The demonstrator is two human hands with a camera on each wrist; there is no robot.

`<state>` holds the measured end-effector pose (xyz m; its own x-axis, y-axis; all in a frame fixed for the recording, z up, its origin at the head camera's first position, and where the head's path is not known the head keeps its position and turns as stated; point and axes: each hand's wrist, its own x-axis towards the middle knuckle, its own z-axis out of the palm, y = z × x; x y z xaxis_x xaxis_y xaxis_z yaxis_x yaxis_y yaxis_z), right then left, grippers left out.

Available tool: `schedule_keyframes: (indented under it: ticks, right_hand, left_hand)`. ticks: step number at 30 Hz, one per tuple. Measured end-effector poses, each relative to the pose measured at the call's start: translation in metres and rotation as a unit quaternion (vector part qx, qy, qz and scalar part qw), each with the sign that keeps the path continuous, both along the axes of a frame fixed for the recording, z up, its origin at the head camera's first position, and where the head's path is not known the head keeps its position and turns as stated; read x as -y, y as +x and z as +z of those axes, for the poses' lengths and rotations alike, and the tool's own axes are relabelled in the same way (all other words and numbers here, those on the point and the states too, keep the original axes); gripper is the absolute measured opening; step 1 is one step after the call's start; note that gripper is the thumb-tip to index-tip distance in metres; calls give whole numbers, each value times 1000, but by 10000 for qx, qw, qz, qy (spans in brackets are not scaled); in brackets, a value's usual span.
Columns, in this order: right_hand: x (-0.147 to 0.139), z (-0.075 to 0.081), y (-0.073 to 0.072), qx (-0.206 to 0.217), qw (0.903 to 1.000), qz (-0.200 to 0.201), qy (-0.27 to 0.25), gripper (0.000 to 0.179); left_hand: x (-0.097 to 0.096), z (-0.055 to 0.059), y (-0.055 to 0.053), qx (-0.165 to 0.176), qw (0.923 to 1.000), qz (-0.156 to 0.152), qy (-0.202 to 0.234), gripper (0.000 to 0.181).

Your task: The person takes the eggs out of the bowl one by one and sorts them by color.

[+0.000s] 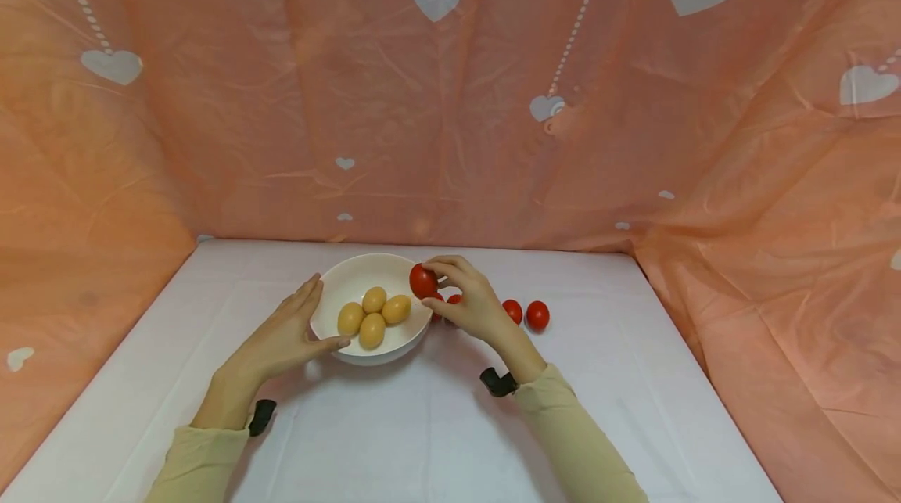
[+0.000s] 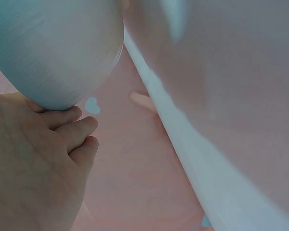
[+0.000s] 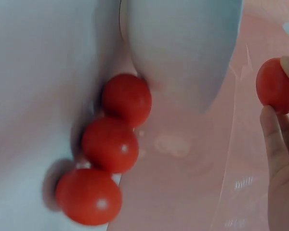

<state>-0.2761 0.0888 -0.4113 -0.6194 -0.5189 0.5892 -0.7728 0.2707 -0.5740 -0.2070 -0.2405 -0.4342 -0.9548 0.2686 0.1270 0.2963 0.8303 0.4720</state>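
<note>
In the head view, my right hand (image 1: 470,301) pinches a red tomato (image 1: 423,282) between thumb and fingertips, over the right rim of a white bowl (image 1: 394,340). The right wrist view shows this tomato (image 3: 274,86) at the ends of the fingers. My left hand (image 1: 285,329) holds the bowl's left side, thumb at the near rim and fingers along the outer wall. In the left wrist view the fingertips lie against the bowl (image 2: 62,53). Several yellow oval fruits (image 1: 372,331) lie together inside the bowl.
More red tomatoes sit right of the bowl on the white-covered table (image 1: 450,425), one tomato (image 1: 538,316) at the row's right end. Those nearest the bowl are partly hidden by my right hand. A pink cloth (image 1: 422,135) with white hearts hangs behind and at both sides.
</note>
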Motion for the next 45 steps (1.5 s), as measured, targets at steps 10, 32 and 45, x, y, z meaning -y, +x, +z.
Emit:
schedule_keyframes:
  ticks: [10,32,45]
  right_hand:
    - [-39,-11,6,124,9975,-488,-494,53]
    - [-130,-20,15,361,9784,-1884,-765,54]
    - [-188,-37,8,692,9650,-2529,80,53]
  left_hand:
    - [-1,0,-1,33,10000,10,17,121]
    - [-1,1,-1,179,9998,51,57,121]
    - [0,1,0,186,9998,30,71,122]
